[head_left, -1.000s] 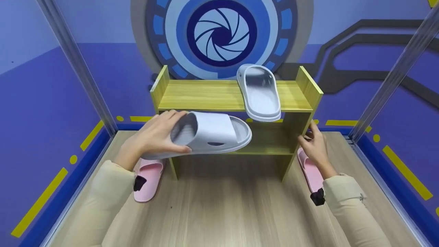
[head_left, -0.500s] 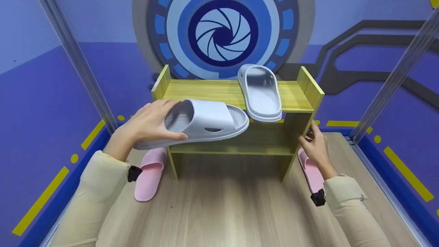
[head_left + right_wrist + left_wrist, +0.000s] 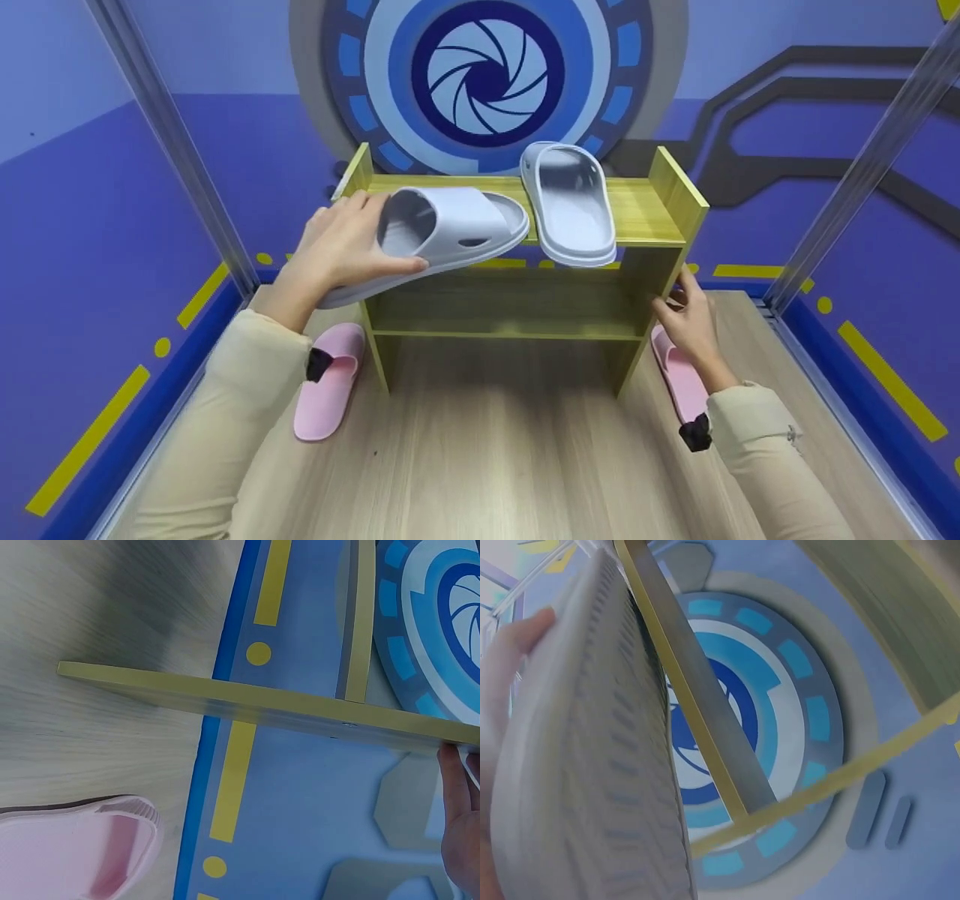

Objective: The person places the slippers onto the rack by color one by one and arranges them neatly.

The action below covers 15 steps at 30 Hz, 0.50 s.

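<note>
1 gray slipper [image 3: 457,217] in L hand [image 3: 337,236]: grasped at heel end, thumb along near side, toe pointing R of grip, heel lower than toe. It's up at the top shelf [image 3: 645,216] of the rack [image 3: 510,334], over its L part; can't tell if sole touches wood. Ridged tread shows in L wrist view. 2nd gray slipper [image 3: 574,214] R of grip, just beside held one's toe, sole down on top shelf, front end overhanging near edge. R hand [image 3: 690,319] well R of grip, fingertips on outer face of rack's R panel [image 3: 679,184], w/ no wrap round it. L pink slipper [image 3: 328,394] on floor [image 3: 495,450] below grip, outside rack's L side; R pink slipper [image 3: 681,382] on floor below R hand, partly hidden by it.
</note>
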{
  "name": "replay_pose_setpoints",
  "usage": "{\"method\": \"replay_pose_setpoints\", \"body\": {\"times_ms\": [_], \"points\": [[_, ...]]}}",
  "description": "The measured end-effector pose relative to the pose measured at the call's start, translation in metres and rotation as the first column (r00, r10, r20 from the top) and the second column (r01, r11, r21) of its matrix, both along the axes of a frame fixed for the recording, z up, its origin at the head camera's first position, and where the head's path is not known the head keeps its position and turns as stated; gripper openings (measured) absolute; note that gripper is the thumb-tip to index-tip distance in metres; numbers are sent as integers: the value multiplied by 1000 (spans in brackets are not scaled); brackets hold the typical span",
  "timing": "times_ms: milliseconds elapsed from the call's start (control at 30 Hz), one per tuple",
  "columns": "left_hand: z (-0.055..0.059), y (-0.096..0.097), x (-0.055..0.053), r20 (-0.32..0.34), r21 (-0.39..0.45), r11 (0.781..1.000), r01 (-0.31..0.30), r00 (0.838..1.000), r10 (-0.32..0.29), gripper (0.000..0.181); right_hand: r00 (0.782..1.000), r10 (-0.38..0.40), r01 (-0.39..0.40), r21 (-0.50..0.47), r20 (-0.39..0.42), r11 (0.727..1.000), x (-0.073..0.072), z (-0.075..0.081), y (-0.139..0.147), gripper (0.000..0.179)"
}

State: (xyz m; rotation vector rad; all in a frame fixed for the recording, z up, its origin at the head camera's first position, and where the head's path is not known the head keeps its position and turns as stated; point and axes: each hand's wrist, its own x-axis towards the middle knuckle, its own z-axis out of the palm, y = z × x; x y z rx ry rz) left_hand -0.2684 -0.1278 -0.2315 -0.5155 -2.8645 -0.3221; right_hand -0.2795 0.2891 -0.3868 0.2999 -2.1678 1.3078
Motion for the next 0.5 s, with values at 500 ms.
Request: {"method": "replay_pose_setpoints", "body": {"times_ms": [500], "points": [[4, 22, -24, 58, -20, 986, -164, 985, 164, 102, 1000, 0, 0, -3, -4, 1000, -5, -6, 4, 53]]}}
